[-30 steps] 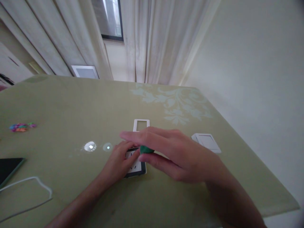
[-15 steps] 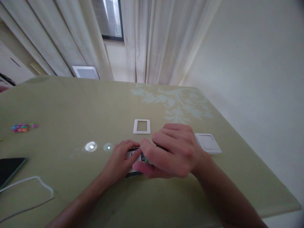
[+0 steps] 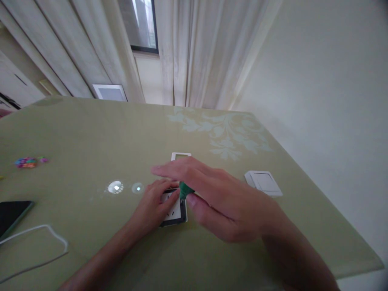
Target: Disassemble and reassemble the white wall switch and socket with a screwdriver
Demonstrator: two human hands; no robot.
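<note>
My left hand (image 3: 157, 204) grips a wall socket (image 3: 173, 213) at its left and far edges. The socket has a white face with dark slots and a black frame, and it lies on the table. My right hand (image 3: 224, 198) is above the socket's right side, with a green-handled screwdriver (image 3: 185, 190) between thumb and palm. Its index finger stretches out to the left over the handle. The screwdriver's tip points down at the socket's right edge, though the contact point is too small to make out. Just beyond the hands lies a white frame (image 3: 181, 154), partly covered by my right hand.
A white switch panel (image 3: 266, 182) lies to the right. Small colourful pieces (image 3: 28, 162) are at the far left. A dark flat device (image 3: 13, 216) and a white cable (image 3: 45, 227) lie at the near left. A wall (image 3: 333, 121) borders the table's right side.
My right hand has loosened its curled grip, with the fingers now stretched out leftwards, so the green handle and more of the socket show. The left hand stays in place.
</note>
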